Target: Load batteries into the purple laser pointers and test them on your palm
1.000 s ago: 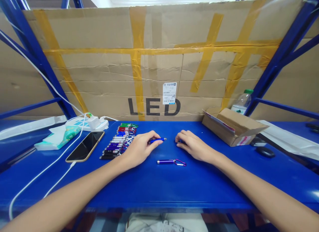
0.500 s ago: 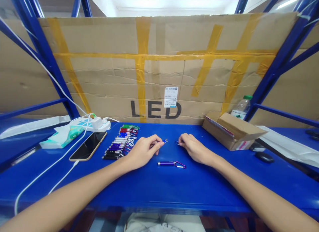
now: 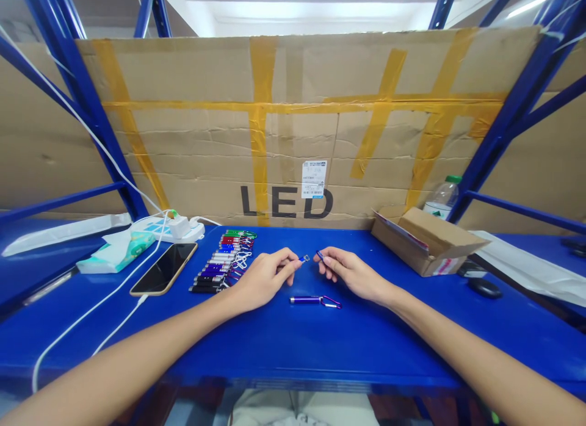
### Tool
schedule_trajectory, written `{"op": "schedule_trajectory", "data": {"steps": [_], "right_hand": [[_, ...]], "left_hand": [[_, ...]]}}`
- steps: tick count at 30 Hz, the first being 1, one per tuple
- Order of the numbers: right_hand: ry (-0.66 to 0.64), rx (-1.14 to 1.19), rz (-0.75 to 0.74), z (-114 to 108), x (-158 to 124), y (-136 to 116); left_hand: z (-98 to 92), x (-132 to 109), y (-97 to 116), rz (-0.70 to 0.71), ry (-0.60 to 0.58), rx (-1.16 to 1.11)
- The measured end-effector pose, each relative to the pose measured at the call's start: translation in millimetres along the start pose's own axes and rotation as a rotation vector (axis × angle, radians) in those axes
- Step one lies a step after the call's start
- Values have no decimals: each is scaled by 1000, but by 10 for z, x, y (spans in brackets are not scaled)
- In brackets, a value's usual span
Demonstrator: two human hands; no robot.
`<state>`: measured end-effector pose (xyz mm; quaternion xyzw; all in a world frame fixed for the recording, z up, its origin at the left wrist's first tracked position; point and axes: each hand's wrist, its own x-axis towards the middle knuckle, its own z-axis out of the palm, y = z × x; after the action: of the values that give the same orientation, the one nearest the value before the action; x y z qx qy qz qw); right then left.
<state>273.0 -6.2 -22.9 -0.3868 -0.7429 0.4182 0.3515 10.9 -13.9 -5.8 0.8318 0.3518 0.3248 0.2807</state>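
Pinching a blue penlight (image 3: 303,259) between closed thumb and fingers — its metal-ended tip poking out — the left hand (image 3: 266,281) faces the right hand (image 3: 353,272) just above a blue table (image 3: 375,343). The right hand's fingers close on a small dark-blue clip (image 3: 319,254). 1 purple penlight (image 3: 306,300) lies between the 2 hands, nearer the person; more penlights (image 3: 211,278) line up at left — beside a phone (image 3: 165,268).

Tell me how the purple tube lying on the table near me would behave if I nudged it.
The purple tube would probably start to roll, since it looks round, but the flat clip at its end may soon stop it. Its shiny finish suggests it could feel stiff and slightly slippery.
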Motion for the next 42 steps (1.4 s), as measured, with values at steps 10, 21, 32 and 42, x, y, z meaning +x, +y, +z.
{"op": "schedule_trajectory", "data": {"steps": [10,21,32,42], "right_hand": [[-77,39,-6,70,-84,-136],[-36,64,-51,104,-94,-97],[39,-225,-184,116,-115,-130],[97,-244,-263,143,-155,-160]], "left_hand": [[12,6,-18,-11,-29,19],[13,4,-28,79,13,109],[65,0,-35,89,-23,24],[53,-2,-38,83,2,30]]}}
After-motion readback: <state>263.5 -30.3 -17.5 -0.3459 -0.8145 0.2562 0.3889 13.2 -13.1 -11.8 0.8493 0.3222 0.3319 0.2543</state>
